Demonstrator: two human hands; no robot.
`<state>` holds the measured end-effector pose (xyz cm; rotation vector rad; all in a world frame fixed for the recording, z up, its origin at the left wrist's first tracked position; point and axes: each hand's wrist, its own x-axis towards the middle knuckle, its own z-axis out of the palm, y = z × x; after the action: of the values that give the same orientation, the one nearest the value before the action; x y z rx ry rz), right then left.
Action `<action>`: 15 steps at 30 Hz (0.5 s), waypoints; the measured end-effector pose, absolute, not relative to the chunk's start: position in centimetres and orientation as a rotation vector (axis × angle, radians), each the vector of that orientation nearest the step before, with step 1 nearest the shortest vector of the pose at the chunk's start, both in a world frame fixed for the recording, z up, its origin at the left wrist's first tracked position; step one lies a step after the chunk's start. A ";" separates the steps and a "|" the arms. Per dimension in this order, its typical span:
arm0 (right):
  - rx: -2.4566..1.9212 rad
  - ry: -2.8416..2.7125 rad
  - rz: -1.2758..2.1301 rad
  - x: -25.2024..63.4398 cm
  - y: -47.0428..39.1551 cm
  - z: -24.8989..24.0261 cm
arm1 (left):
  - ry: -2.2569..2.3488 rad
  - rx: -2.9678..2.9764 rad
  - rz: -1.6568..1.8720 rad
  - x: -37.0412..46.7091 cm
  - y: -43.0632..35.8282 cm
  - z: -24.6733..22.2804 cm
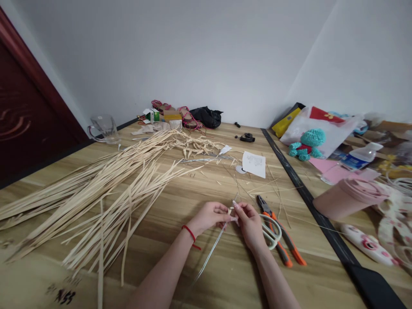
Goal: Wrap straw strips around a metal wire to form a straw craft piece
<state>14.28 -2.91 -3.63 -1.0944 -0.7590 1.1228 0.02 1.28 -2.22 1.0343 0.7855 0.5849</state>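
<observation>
Close together over the middle of the table, both hands pinch one small piece. My left hand point(212, 216), with a red cord point(189, 232) round its wrist, is closed on a pale straw strip point(230, 210) at the thin metal wires point(210, 251). From the fingers the wires slant down toward me. My right hand point(250, 222) pinches the same strip and wires from the other side. The fingers hide most of the piece. Right beside this hand lie scissors with cream handles point(272, 232) and orange-handled pliers point(280, 234).
Long straw strips point(106, 189) spread across the left side. Behind the hands lie small knotted straw pieces point(196, 146), more wires point(206, 159) and a paper note point(254, 164). A glass mug point(105, 128) stands back left. To the right are a pink tumbler point(346, 198) and a crocheted turquoise toy point(312, 139).
</observation>
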 end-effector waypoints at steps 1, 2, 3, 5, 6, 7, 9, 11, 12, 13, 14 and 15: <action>-1.118 -0.768 1.095 14.3 -2.9 -3.7 | 0.803 1.061 0.601 0.0 1.3 -2.1; -1.137 -0.779 1.066 14.3 -2.8 -3.8 | 0.818 1.086 0.618 0.1 1.3 -2.0; -1.150 -0.791 1.037 14.4 -2.7 -3.9 | 0.828 1.110 0.635 0.1 1.3 -1.9; -1.160 -0.809 1.002 14.4 -2.6 -4.0 | 0.837 1.146 0.663 0.2 1.2 -1.8; -1.159 -0.811 1.003 14.4 -2.5 -4.1 | 0.840 1.155 0.675 0.2 1.2 -1.8; -1.155 -0.807 1.016 14.5 -2.4 -4.3 | 0.842 1.157 0.688 0.2 1.2 -1.8; -1.142 -0.778 1.060 14.5 -2.3 -4.5 | 0.834 1.144 0.709 0.3 1.2 -1.8; -1.110 -0.726 1.098 14.6 -2.1 -4.8 | 0.802 1.117 0.732 0.2 1.3 -1.8; -1.085 -0.697 1.117 14.6 -2.0 -4.9 | 0.776 1.104 0.740 0.1 1.3 -1.8; -1.055 -0.670 1.138 14.6 -2.0 -4.9 | 0.748 1.093 0.743 0.0 1.4 -1.7; -1.021 -0.651 1.166 14.6 -2.0 -4.9 | 0.719 1.080 0.742 -0.2 1.4 -1.7; -0.981 -0.634 1.209 14.6 -2.0 -4.8 | 0.691 1.064 0.733 -0.3 1.4 -1.6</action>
<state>14.60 -2.00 -4.77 -0.9807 -0.6344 1.2089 -0.30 1.41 -1.61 1.0644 0.6906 0.7331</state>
